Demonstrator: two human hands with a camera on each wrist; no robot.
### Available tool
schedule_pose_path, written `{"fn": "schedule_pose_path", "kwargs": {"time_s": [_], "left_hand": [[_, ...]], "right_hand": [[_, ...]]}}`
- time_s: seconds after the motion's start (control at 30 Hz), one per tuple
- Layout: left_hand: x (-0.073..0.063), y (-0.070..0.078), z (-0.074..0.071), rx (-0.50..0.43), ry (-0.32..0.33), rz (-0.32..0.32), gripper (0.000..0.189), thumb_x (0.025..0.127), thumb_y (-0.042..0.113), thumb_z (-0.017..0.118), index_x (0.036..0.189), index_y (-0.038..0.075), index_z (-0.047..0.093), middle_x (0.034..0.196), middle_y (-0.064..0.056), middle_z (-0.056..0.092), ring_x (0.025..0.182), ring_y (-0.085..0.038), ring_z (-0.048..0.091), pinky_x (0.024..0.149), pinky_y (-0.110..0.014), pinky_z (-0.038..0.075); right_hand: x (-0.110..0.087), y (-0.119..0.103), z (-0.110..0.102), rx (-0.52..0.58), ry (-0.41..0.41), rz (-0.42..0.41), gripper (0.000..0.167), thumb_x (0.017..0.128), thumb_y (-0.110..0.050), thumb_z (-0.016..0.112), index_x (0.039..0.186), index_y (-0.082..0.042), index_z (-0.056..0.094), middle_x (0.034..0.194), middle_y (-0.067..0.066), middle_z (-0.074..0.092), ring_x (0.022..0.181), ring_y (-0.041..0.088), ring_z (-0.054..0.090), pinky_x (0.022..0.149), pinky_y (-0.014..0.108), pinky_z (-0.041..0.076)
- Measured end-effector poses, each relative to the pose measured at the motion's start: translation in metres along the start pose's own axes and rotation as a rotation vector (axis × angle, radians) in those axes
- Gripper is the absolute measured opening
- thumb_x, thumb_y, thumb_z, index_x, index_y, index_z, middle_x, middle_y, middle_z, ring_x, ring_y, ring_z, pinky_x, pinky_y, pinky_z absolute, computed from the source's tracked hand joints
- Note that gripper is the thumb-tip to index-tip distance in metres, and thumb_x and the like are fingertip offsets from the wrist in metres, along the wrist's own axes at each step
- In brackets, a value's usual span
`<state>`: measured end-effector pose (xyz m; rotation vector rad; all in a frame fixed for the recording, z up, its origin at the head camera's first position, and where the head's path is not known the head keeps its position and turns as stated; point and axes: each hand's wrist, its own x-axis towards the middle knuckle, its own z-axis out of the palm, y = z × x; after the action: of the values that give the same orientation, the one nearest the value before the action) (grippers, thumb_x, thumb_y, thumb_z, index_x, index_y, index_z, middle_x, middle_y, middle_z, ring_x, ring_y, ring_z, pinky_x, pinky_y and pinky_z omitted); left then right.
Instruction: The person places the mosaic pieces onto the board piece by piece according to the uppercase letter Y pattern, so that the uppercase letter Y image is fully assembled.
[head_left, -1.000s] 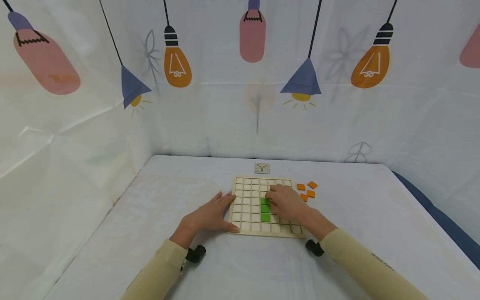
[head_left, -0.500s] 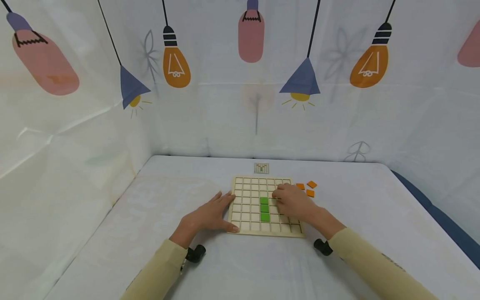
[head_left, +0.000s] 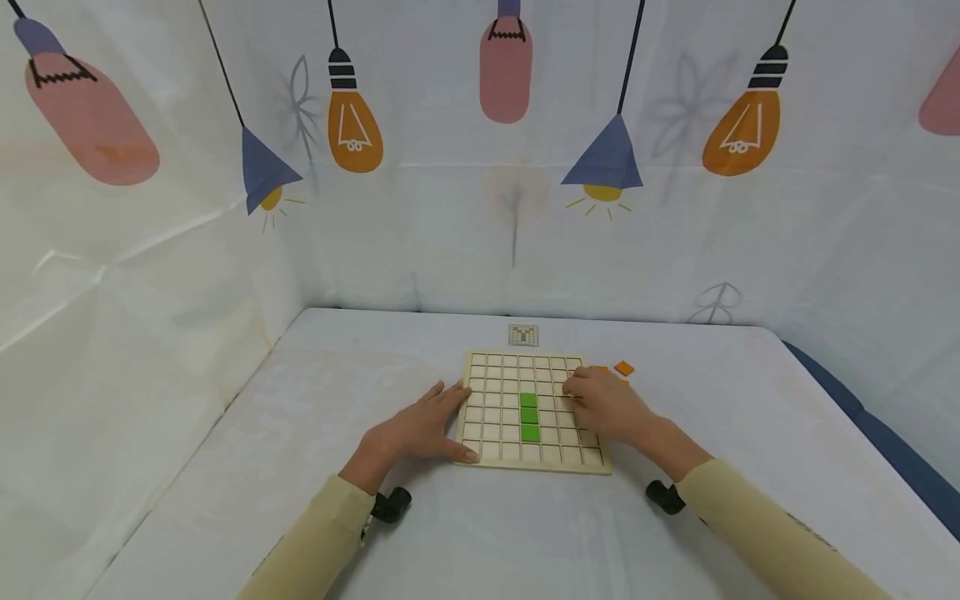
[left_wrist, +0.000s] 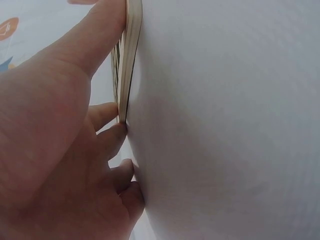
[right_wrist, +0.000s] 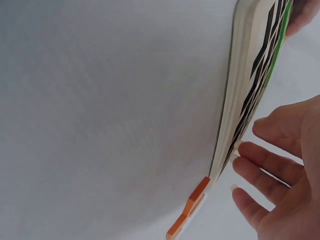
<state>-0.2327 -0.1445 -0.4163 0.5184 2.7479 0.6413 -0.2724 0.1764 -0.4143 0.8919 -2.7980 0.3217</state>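
Observation:
A pale wooden grid board (head_left: pixel 491 414) lies flat on the table, with three green square tiles (head_left: pixel 529 416) in one column of its cells. My left hand (head_left: pixel 420 429) rests at the board's left side, thumb at the near corner and fingers spread along the edge. Over the board's right side is my right hand (head_left: pixel 611 406). In the right wrist view its thumb and fingers (right_wrist: pixel 267 162) are apart with nothing between them. Orange square tiles (head_left: pixel 624 367) lie beyond the right edge, partly hidden by that hand; some appear in the right wrist view (right_wrist: pixel 187 207).
A small printed card (head_left: pixel 522 335) with a grid pattern lies just behind the board. The white-covered table (head_left: pixel 360 350) ends at a hanging white sheet (head_left: pixel 450 233) printed with lamps and bulbs.
My right hand has moved right, from the farthest green tile to the board's right side near the orange tiles. My left hand and the board have stayed in place.

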Motion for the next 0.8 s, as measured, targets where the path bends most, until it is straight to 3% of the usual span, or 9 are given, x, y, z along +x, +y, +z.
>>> {"fn": "schedule_pose_path", "kwargs": {"time_s": [0.37, 0.43, 0.67, 0.8], "left_hand": [[0.002, -0.001, 0.000, -0.001, -0.002, -0.002, 0.110, 0.074, 0.060, 0.080, 0.159, 0.018, 0.025, 0.168, 0.000, 0.019, 0.157, -0.031, 0.008, 0.124, -0.051, 0.023], [0.003, -0.001, 0.000, 0.002, -0.002, -0.002, 0.110, 0.074, 0.061, 0.080, 0.159, 0.019, 0.025, 0.168, 0.000, 0.019, 0.157, -0.031, 0.008, 0.124, -0.051, 0.023], [0.003, -0.001, -0.001, 0.007, -0.002, -0.006, 0.110, 0.074, 0.062, 0.079, 0.159, 0.019, 0.025, 0.168, 0.000, 0.019, 0.157, -0.031, 0.008, 0.124, -0.050, 0.022], [0.002, -0.001, -0.001, 0.007, -0.004, -0.007, 0.110, 0.074, 0.062, 0.079, 0.159, 0.018, 0.025, 0.168, 0.000, 0.019, 0.157, -0.031, 0.008, 0.125, -0.050, 0.022]], "right_hand": [[-0.006, 0.011, -0.005, -0.042, -0.014, 0.056, 0.016, 0.090, -0.010, 0.068, 0.105, -0.007, 0.074, 0.101, 0.004, 0.069, 0.092, 0.020, 0.063, 0.080, 0.037, 0.055], [-0.007, 0.013, -0.006, -0.044, -0.004, 0.051, 0.016, 0.090, -0.010, 0.069, 0.105, -0.007, 0.073, 0.099, 0.004, 0.068, 0.087, 0.018, 0.062, 0.076, 0.036, 0.054], [-0.010, 0.026, -0.007, -0.042, 0.036, 0.018, 0.015, 0.086, -0.002, 0.067, 0.099, -0.007, 0.074, 0.096, 0.005, 0.069, 0.086, 0.021, 0.065, 0.091, 0.045, 0.053], [-0.011, 0.029, -0.008, -0.069, 0.060, 0.007, 0.016, 0.083, 0.001, 0.068, 0.095, -0.007, 0.074, 0.097, 0.008, 0.071, 0.085, 0.024, 0.064, 0.085, 0.044, 0.053]]}}
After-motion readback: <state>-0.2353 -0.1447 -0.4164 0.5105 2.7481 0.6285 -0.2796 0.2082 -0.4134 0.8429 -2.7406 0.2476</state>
